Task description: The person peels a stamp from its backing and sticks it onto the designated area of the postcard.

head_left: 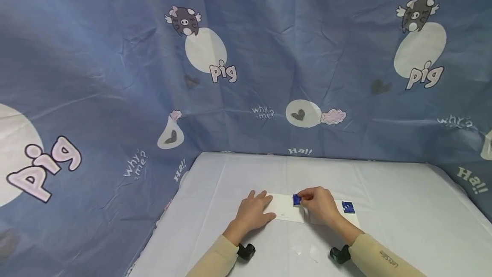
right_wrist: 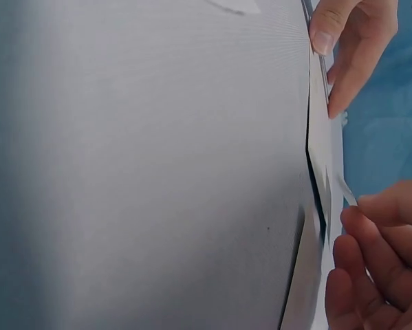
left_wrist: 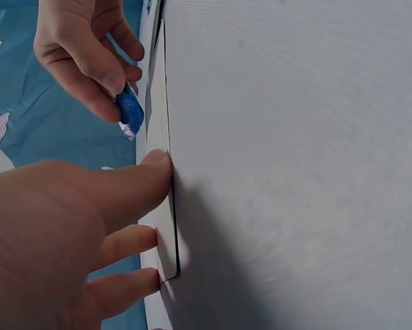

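Observation:
Two white envelope-like cards lie side by side on the white table. On the left card [head_left: 283, 213] my left hand [head_left: 251, 212] rests at its left end, fingers spread, with the thumb along the near edge in the left wrist view. My right hand [head_left: 320, 204] pinches a small blue square sticker [head_left: 297, 200] between thumb and fingertips, over the top right corner of that card. In the left wrist view the blue sticker [left_wrist: 130, 111] looks bent. Partly hidden under my right hand and forearm, the right card [head_left: 352, 219] bears a similar blue sticker [head_left: 348, 207] at its top right corner.
Small pale scraps [head_left: 313, 251] lie on the table's near part. Black wrist cameras [head_left: 246, 251] sit at both wrists. Behind and to the left of the white table [head_left: 238, 170] hangs a blue printed curtain [head_left: 250, 84].

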Demonstrator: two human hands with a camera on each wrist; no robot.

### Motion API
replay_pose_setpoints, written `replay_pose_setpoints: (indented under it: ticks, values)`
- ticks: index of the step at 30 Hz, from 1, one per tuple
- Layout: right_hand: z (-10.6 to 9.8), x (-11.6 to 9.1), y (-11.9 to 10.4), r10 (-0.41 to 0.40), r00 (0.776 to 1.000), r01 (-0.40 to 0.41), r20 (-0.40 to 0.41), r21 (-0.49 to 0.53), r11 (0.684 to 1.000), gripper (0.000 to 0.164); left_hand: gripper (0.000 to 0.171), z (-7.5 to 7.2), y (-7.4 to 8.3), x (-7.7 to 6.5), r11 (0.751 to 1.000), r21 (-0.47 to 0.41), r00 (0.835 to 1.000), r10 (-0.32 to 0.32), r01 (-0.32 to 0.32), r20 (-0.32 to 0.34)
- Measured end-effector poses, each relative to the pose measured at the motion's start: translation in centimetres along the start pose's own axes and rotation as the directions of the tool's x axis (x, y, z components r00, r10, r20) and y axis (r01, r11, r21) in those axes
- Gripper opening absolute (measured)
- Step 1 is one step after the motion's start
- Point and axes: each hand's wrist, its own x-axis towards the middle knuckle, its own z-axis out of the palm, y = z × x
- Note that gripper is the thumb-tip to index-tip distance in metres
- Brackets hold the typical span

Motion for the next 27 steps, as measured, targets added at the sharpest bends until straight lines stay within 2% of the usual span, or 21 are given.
replay_pose_setpoints:
  ticks: [10, 27]
  values:
    - [0.7, -0.3, 0.3, -0.02, 1.0, 0.02, 0.0, -0.079, 0.997, 0.019, 0.062, -0.3, 1.1, -0.5, 0.998, 0.066, 0.998, -0.017, 0.013, 0.059]
    - [1.1, 0.6, -0.7, -0.062, 0.998, 0.063, 0.009, -0.249, 0.967, 0.017, 0.062, -0.6, 0.9, 0.0, 0.993, 0.11, 0.997, -0.043, 0.036, 0.064]
